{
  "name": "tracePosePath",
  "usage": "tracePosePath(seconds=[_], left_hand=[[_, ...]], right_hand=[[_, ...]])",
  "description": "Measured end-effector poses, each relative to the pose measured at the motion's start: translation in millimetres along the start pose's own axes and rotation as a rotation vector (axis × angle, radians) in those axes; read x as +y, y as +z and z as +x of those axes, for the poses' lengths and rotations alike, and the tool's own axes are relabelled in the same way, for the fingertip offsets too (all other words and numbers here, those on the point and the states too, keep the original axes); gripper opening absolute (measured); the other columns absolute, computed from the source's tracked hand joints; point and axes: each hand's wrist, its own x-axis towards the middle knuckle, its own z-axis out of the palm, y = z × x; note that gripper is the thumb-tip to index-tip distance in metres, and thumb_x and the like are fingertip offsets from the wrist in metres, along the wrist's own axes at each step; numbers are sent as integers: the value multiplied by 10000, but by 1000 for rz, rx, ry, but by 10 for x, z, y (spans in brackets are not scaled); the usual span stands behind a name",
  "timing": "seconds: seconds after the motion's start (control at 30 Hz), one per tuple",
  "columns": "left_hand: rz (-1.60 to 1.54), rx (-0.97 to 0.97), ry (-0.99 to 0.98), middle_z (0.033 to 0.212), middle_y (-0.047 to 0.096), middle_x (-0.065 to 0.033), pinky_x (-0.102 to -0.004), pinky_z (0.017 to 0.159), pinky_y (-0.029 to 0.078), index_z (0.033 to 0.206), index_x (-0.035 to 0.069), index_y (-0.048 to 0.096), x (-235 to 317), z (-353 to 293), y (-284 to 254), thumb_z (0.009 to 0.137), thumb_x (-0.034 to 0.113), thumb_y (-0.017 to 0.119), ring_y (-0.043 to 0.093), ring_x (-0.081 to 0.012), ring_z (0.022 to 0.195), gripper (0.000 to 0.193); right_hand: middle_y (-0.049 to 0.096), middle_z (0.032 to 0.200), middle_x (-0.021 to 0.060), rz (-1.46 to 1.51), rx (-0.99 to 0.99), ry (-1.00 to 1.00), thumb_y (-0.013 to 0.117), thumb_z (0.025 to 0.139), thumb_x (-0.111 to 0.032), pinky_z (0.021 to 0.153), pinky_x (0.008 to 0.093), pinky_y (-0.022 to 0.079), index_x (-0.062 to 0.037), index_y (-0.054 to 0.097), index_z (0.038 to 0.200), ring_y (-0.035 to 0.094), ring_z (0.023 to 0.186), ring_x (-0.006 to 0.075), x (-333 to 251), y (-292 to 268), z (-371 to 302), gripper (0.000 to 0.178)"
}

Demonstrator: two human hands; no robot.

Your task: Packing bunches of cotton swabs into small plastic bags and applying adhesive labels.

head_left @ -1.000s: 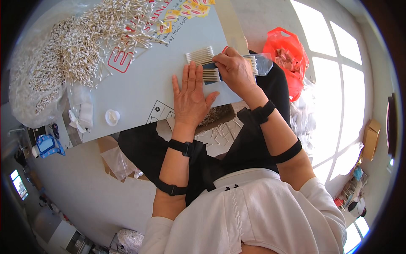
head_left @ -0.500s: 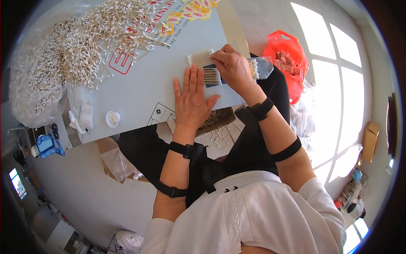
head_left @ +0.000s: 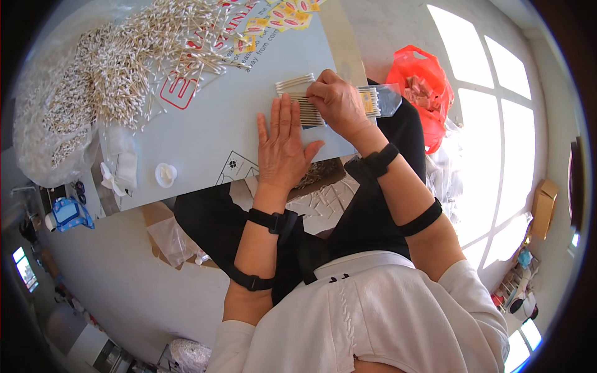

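My left hand lies flat on the table with its fingers spread. Its fingertips rest at the left ends of a neat row of white-tipped cotton swabs. Over the right side of that row is my right hand, fingers bent and pinched at the swab ends; part of the row is hidden beneath it. A few more aligned cotton swabs lie just beyond. To the right of my right hand, swabs show over a yellow card beside a clear plastic sleeve.
A big heap of loose cotton swabs spills from a clear bag at the far left. Yellow cards lie at the back. A white round lid sits near the left edge. A red plastic bag stands at the right.
My right hand has moved slightly nearer, bringing some swabs from the far group to the main row. The far group is thinner now. My left hand has barely moved.
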Motion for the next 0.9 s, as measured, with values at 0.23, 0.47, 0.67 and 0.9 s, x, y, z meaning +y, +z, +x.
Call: tracePosePath(seconds=[0.23, 0.47, 0.67, 0.9], left_hand=[[-24, -13, 85, 1603, 264, -130, -539, 1194, 160, 1509, 36, 320, -23, 42, -30, 842, 443, 688, 237, -282, 1488, 863], [-7, -42, 74, 1609, 250, -116, -537, 1196, 140, 1527, 53, 290, -34, 43, -16, 890, 486, 613, 213, -288, 1494, 835], [-17, -33, 86, 1603, 255, -130, -538, 1193, 147, 1523, 39, 292, 11, 49, 2, 898, 463, 614, 225, -308, 1486, 821], [-15, -37, 22, 1597, 250, -159, -536, 1192, 150, 1523, 15, 278, 114, 14, 19, 897, 436, 622, 223, -336, 1480, 829]], right_hand=[[609, 898, 85, 3, -31, -45, 690, 805, -91, 700, 403, 518, -59, 680, 836, 640, 786, 311, 72, -16, 57, 46], [603, 883, 68, -18, 29, -108, 699, 790, -114, 687, 403, 523, -86, 680, 801, 644, 793, 300, 82, 7, 272, 35], [596, 881, 54, -62, 4, -148, 720, 781, -121, 694, 390, 515, -85, 670, 820, 637, 800, 297, 214, 31, 536, 73], [606, 960, 96, 151, 155, -103, 719, 786, -68, 730, 376, 525, -56, 694, 989, 639, 834, 285, 191, -48, 294, 205]])
